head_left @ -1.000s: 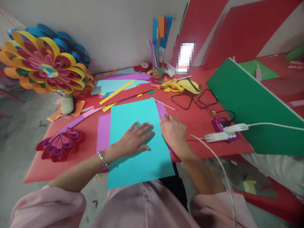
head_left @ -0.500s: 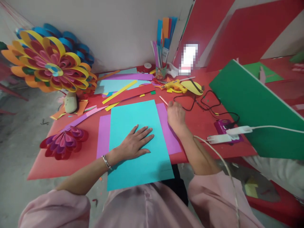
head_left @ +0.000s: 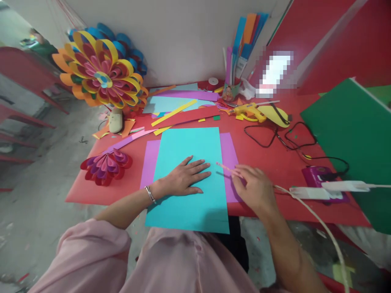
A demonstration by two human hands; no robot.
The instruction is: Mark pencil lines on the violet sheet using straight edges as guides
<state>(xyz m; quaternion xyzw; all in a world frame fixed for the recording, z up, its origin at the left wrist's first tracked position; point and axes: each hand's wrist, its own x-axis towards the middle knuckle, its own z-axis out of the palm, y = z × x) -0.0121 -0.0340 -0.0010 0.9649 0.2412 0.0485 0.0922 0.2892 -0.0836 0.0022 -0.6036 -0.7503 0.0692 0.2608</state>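
My left hand (head_left: 187, 178) lies flat with fingers spread on a turquoise sheet of paper (head_left: 189, 142). That sheet rests on a purple sheet (head_left: 230, 152), which shows along both sides, and its near end overhangs the table edge towards my lap. My right hand (head_left: 255, 187) is closed around a slim, pale pink pencil-like stick (head_left: 225, 167). The stick's tip points left, over the turquoise sheet's right margin; whether it touches the paper I cannot tell. Motion blurs it slightly.
Paper strips (head_left: 189, 118) and a yellow glue gun (head_left: 249, 112) lie behind the sheets. Paper flowers (head_left: 105, 79) stand at left, a smaller one (head_left: 106, 165) nearer. On the right are a power strip (head_left: 324, 189), cables and a green board (head_left: 345, 134).
My right hand has come nearer to me with the stick, whose tip now reaches over the turquoise sheet. My left hand stays flat on the paper. The whole view has shifted.
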